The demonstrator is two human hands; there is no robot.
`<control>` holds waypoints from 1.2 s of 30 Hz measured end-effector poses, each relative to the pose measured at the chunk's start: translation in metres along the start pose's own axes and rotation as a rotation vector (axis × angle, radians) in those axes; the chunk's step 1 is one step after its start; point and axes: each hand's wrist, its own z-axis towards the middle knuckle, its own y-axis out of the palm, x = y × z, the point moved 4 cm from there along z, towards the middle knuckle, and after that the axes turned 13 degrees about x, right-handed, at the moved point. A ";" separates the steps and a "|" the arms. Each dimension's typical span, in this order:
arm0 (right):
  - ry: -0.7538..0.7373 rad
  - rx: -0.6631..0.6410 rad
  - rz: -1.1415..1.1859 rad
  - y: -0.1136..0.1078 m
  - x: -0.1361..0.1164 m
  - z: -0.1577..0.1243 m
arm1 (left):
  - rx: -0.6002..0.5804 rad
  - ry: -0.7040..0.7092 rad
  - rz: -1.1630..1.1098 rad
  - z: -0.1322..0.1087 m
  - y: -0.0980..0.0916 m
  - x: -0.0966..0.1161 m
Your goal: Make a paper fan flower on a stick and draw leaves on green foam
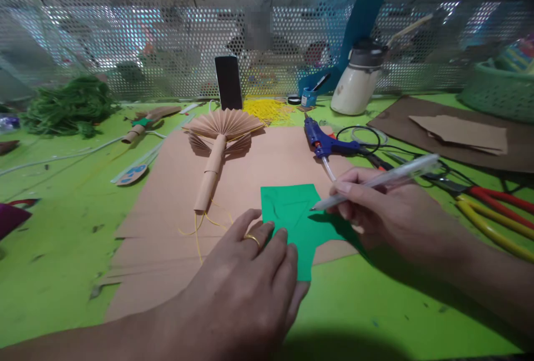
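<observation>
A piece of green paper [302,238] with an irregular outline lies on brown paper sheets [267,161], and thin dark lines are drawn on it. My left hand [250,272], a ring on one finger, rests its outstretched fingers on the paper's left part. In my right hand [375,205] a whitish pen [384,177] is pinched, its tip at the paper's upper right, by the drawn lines. To the left of the green paper lies a pleated brown paper fan [225,124] with a rolled paper handle [208,183] and yellow strings.
Beyond my right hand sits a blue glue gun [323,141] with its cable. Red- and yellow-handled tools [492,211] lie at right. At the back stand a phone [228,83], a blue jar [308,97] and a whitish jug [359,83] before a perforated metal screen [167,44].
</observation>
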 end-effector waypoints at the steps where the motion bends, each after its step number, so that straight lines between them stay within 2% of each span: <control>1: 0.008 0.013 -0.009 -0.001 0.001 0.000 | -0.003 0.005 0.002 0.000 0.000 0.000; 6: -0.044 0.032 -0.052 0.005 0.003 -0.003 | -0.059 0.026 0.036 -0.002 0.003 0.002; 11: -0.042 -0.014 -0.078 0.014 0.007 -0.007 | -0.099 0.028 0.036 -0.005 0.004 0.005; 18: -0.161 -0.059 -0.064 0.018 -0.009 -0.004 | -0.030 0.033 0.038 -0.004 0.002 0.004; 24: -0.129 -0.025 -0.059 0.027 -0.010 -0.003 | -0.038 0.018 0.047 -0.005 0.004 0.004; 28: -0.151 -0.057 -0.031 0.032 -0.011 0.000 | -0.084 0.024 0.053 -0.008 0.006 0.005; 36: -0.191 -0.038 -0.129 0.033 -0.010 0.003 | -0.109 0.057 0.049 -0.014 0.010 0.007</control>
